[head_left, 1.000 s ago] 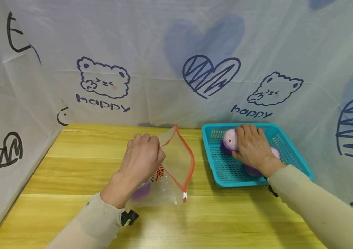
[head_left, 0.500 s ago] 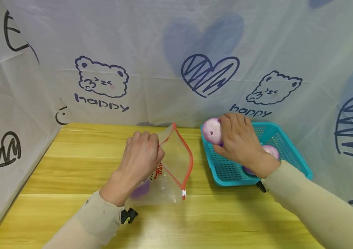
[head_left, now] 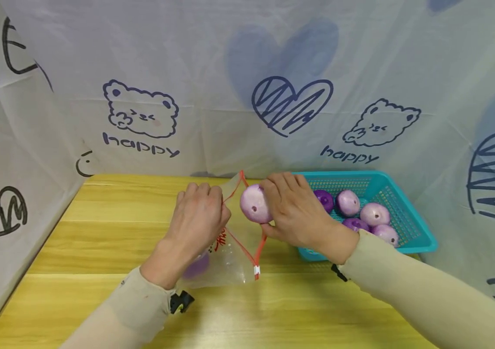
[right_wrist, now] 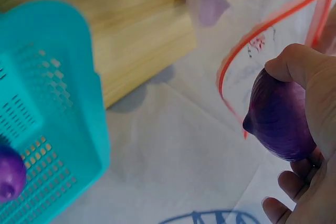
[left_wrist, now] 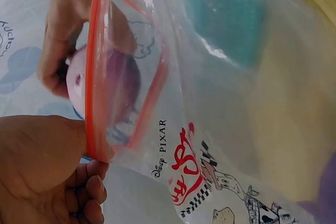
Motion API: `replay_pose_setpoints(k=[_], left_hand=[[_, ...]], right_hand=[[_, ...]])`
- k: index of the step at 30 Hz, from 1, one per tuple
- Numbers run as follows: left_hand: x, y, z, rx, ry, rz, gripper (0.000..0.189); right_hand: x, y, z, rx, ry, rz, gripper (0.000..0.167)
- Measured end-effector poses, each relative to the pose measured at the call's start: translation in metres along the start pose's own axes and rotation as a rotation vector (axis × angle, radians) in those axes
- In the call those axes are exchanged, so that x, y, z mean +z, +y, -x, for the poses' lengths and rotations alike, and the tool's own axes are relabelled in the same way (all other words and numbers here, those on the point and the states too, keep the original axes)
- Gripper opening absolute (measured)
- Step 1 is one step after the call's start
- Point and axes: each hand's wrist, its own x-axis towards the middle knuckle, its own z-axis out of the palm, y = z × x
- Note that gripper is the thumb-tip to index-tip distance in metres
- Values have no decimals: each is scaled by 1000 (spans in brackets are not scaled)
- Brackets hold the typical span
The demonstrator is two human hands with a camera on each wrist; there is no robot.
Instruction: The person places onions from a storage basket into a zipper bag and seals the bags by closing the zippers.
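Beside the bag [head_left: 230, 271] pinched in the left hand [head_left: 199, 215], right hand [head_left: 297, 213] grips an onion [head_left: 254, 202], now carried from basket [head_left: 416, 220] to bag mouth, so transfer looks nearly there.

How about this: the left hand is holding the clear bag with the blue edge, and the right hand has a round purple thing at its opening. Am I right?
Almost! The bag's edge isn't blue, it's red, as the left wrist view shows. The left hand is holding the clear bag, and the right hand has a round purple thing at its opening.
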Motion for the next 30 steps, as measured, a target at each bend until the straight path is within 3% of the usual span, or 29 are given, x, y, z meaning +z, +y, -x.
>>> replay_pose_setpoints(k=[7, 15, 23, 30], left_hand=[[-2, 3, 0, 3, -25, 9, 24], [-2, 4, 0, 21, 10, 8, 22], [-4, 4, -1, 14, 5, 15, 22], [-8, 0, -2, -43, -23, 49, 17]], right_hand=[[18, -15, -10, -34, -30, 32, 76], [31, -20, -15, -80, -87, 88, 63], [35, -21, -15, -117, -132, 158, 71], [32, -20, -13, -78, -177, 153, 79]])
